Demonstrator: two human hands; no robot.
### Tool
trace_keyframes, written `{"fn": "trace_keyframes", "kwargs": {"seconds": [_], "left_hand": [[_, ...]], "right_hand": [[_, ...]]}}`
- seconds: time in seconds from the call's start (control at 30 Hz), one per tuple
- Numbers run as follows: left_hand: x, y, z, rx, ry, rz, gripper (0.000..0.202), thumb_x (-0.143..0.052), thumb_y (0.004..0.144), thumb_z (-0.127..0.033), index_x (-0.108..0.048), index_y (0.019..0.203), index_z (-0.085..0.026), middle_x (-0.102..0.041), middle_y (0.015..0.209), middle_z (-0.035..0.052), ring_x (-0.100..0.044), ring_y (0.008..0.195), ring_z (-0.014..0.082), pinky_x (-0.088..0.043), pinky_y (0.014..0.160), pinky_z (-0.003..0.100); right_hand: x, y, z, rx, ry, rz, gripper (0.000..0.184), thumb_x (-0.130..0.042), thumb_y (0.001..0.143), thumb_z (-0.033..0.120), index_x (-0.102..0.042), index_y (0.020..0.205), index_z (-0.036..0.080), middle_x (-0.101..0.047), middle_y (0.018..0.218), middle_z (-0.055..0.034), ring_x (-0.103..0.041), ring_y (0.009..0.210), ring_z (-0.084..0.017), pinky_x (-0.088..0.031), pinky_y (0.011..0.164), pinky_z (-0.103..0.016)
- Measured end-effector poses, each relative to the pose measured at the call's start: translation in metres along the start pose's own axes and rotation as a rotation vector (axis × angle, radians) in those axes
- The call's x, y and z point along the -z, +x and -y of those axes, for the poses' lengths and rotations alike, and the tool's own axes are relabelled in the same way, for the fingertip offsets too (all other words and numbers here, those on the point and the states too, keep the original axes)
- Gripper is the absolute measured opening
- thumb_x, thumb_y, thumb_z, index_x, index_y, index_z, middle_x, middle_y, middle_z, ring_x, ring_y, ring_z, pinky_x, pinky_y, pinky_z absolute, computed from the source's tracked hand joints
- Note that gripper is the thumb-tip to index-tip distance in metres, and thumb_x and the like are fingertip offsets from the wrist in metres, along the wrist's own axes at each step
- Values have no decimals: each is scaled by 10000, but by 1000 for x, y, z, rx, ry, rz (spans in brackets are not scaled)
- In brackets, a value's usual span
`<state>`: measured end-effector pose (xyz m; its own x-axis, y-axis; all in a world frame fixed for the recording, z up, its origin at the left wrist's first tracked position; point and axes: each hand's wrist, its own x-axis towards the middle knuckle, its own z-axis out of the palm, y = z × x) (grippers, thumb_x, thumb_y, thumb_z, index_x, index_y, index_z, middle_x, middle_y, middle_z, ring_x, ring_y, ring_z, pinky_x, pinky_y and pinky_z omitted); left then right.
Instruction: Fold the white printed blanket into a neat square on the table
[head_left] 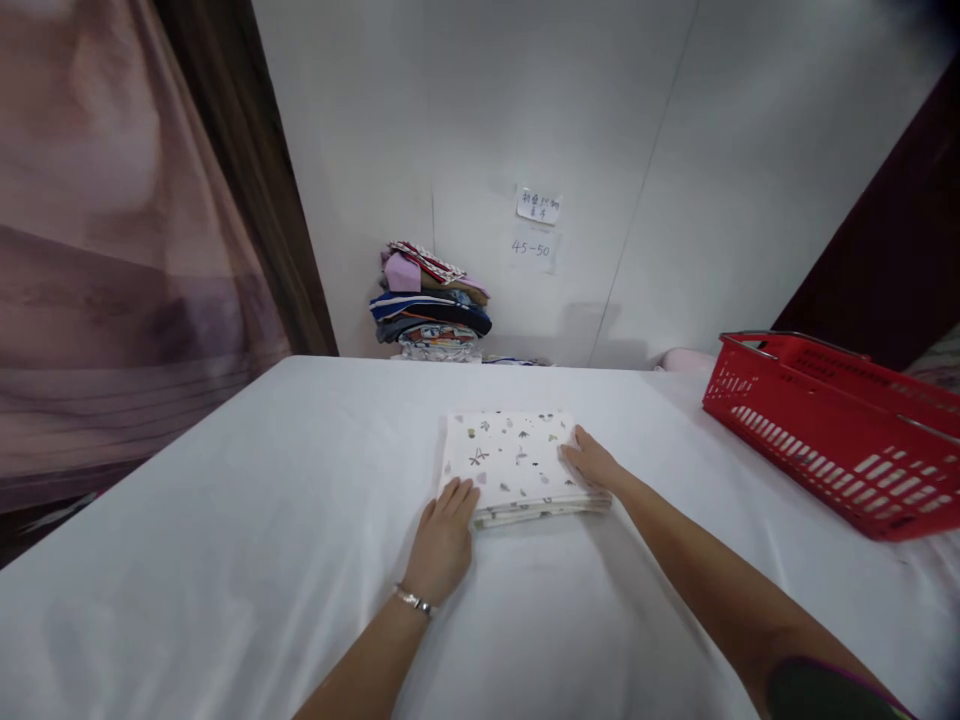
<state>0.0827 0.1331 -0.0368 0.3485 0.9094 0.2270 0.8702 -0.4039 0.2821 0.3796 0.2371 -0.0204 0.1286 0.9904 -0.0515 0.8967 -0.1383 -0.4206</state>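
Observation:
A white folded cloth (517,462) printed with small leaf and plant motifs lies flat in the middle of the white-covered table, its folded layers showing along the near edge. My left hand (444,540), with a silvery band at the wrist, rests on the cloth's near left corner, fingers stretched out. At the right edge of the cloth, my right hand (592,462) touches it with thumb and forefinger apart; its other fingers are partly hidden.
A red plastic basket (832,430) with metal handles stands on the table's right side. Beyond the far table edge rises a stack of folded fabrics (431,310) against the white wall. Two paper notes (538,206) are stuck there. A pinkish curtain (127,250) hangs at left.

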Motion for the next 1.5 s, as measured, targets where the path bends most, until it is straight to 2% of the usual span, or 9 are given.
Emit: {"fn": "trace_keyframes", "kwargs": {"seconds": [0.23,0.47,0.73,0.9,1.03,1.13,1.27,1.37,1.5], "left_hand": [[1,-3,-2,23,-38,9,655,-369,692,21,-424,1311,-185,-378,1403,39,-232,1333,200,-280,1051,435],[5,-3,-6,30,-32,48,637,-367,710,9,-412,1317,-179,-368,1410,37,-227,1333,197,-267,1054,433],[6,-4,-16,59,-97,30,544,-376,773,-52,-420,1295,-198,-383,1397,58,-226,1326,205,-251,1048,454],[3,-5,-27,86,-91,-56,490,-387,772,-64,-448,1244,-181,-442,1332,97,-237,1314,231,-147,1062,537],[10,-7,-32,56,-192,-161,502,-483,709,-110,-483,1208,-175,-476,1288,103,-270,1289,256,-114,1075,525],[17,-7,-23,49,-336,-255,457,-517,708,-155,-524,1163,-209,-505,1250,72,-367,1210,232,-245,1048,444],[18,-2,-2,286,-444,-376,297,-447,798,-183,-568,1070,-175,-545,1145,85,-469,1073,196,-378,939,335],[15,0,9,417,-433,-290,255,-418,837,-229,-570,1033,-169,-580,1019,83,-536,926,189,-418,838,317],[13,2,10,423,-382,-206,229,-420,836,-221,-571,1003,-180,-591,946,71,-555,849,182,-412,772,301]], "right_hand": [[1,34,31,174,-190,-129,660,-273,878,493,-206,1407,104,-154,1489,-126,-118,1362,-260,-207,1060,-419],[-25,48,21,209,-317,-72,645,-236,877,519,-293,1377,116,-240,1468,-107,-149,1352,-267,-232,1041,-452],[-10,50,19,199,-382,6,619,-236,876,507,-328,1356,127,-284,1448,-116,-203,1334,-282,-277,1013,-480],[-4,43,67,367,-365,-74,628,-227,876,530,-311,1365,145,-235,1467,-118,-149,1355,-270,-196,1046,-505],[-31,24,130,514,-251,24,595,-233,890,485,-311,1368,138,-287,1449,-109,-197,1348,-225,-221,1065,-384],[-57,13,162,578,-245,39,564,-264,892,453,-309,1363,145,-275,1453,-112,-184,1349,-243,-198,1065,-419],[-76,8,175,554,-316,93,545,-272,898,424,-301,1359,135,-230,1468,-124,-160,1351,-252,-148,1058,-474],[-74,7,175,537,-298,102,533,-249,904,434,-317,1354,156,-231,1469,-115,-161,1351,-240,-159,1054,-465],[-71,3,169,550,-259,28,543,-240,908,433,-311,1366,149,-199,1480,-114,-112,1364,-241,-111,1069,-477]]}}
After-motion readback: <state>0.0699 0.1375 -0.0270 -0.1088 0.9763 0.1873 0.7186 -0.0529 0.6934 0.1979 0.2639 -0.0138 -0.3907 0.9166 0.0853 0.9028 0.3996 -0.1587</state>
